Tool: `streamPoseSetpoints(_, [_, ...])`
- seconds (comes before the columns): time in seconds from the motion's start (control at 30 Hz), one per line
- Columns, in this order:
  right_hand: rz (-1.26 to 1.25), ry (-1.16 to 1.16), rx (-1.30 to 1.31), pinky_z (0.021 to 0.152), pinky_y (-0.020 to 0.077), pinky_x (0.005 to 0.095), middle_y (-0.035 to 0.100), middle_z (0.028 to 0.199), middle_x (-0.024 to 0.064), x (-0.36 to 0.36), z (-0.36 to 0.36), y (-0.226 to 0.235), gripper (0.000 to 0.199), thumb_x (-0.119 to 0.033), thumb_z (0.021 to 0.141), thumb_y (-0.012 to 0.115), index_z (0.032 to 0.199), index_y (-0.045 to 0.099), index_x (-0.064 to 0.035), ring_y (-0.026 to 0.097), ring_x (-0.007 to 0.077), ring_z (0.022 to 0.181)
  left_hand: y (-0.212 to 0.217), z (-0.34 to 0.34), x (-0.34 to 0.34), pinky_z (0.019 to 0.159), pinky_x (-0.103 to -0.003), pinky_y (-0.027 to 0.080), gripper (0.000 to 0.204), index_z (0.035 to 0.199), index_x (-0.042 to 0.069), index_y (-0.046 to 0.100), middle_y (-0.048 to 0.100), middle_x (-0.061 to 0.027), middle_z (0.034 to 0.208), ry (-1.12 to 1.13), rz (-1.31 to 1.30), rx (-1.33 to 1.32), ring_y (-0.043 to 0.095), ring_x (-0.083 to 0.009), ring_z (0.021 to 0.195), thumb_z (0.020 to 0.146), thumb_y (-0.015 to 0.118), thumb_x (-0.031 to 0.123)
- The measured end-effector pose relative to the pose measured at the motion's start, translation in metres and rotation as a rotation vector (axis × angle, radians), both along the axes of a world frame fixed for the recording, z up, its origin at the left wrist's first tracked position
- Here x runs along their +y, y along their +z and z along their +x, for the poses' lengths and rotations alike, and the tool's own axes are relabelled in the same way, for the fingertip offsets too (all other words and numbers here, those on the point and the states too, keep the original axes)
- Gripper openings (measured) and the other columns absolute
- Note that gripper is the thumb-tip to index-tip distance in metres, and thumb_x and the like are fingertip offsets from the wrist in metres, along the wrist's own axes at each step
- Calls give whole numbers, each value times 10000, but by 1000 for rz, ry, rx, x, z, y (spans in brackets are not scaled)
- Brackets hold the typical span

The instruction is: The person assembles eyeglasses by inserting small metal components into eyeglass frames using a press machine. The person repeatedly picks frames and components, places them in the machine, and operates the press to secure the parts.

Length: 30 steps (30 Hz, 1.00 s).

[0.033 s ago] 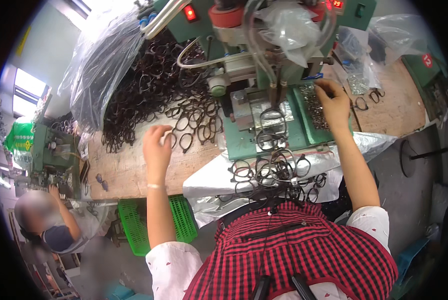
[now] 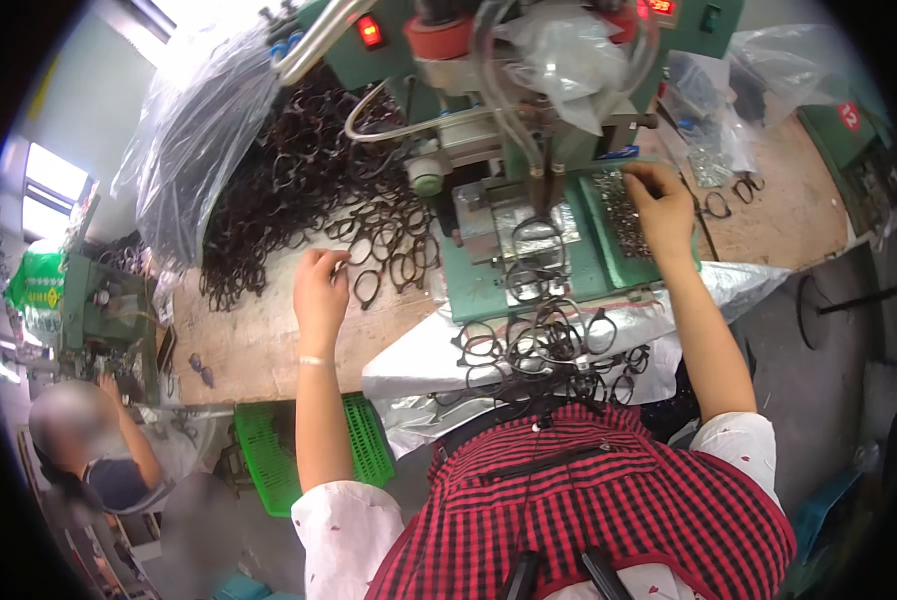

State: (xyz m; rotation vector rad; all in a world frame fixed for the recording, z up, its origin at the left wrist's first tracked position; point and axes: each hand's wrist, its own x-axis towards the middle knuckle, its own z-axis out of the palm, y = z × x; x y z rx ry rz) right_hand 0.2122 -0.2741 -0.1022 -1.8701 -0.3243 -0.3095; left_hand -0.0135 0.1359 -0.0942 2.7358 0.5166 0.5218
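1. The left hand is half curled over the brown wooden table, just beside the loose, dark, round-ringed glasses frames. A frame may be at its fingertips; one cannot tell.
2. The right hand is bent over the long green tray of tiny shiny metal bits. Its thumb and finger are close together, but whether they pinch a bit is too small to see.
3. Small bits call for a soft pinch with just the tips, one at a time.
4. Frames can hook together, so it is best to lift one by its edge and not tug.
5. One dark two-ringed frame lies on the green metal machine bed. More sit heaped on the crinkly silver sheet; sleeves should not brush them.
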Motion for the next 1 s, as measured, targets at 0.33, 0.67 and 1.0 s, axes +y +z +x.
streamPoseSetpoints(0.33, [-70, 46, 36, 851, 524, 328, 757, 966, 89, -44, -61, 34, 156, -100, 829, 751, 972, 774, -39, 702, 214, 918, -20, -3, -3, 731, -283, 481, 69, 952, 48, 585, 605, -39, 861, 198, -409, -110, 596, -149, 813, 924, 642, 21])
streamPoseSetpoints(0.67, [341, 278, 22, 824, 519, 311, 721, 879, 89, 68, -70, 52, 359, -56, 831, 713, 1168, 601, -3, 689, 176, 875, -47, 9, -78, 766, -292, 554, 198, 1119, 54, 557, 631, -79, 1074, 37, -1215, -602, 622, -135, 913, 1089, 508, 242])
streamPoseSetpoints(1.0, [559, 363, 316, 860, 497, 292, 725, 967, 62, 70, -90, 84, 435, -36, 856, 707, 1264, 560, -14, 651, 106, 922, 148, 65, -170, 817, -330, 569, 351, 1069, -1, 522, 670, -198, 1020, -398, -494, -797, 679, -259, 963, 1132, 327, 285])
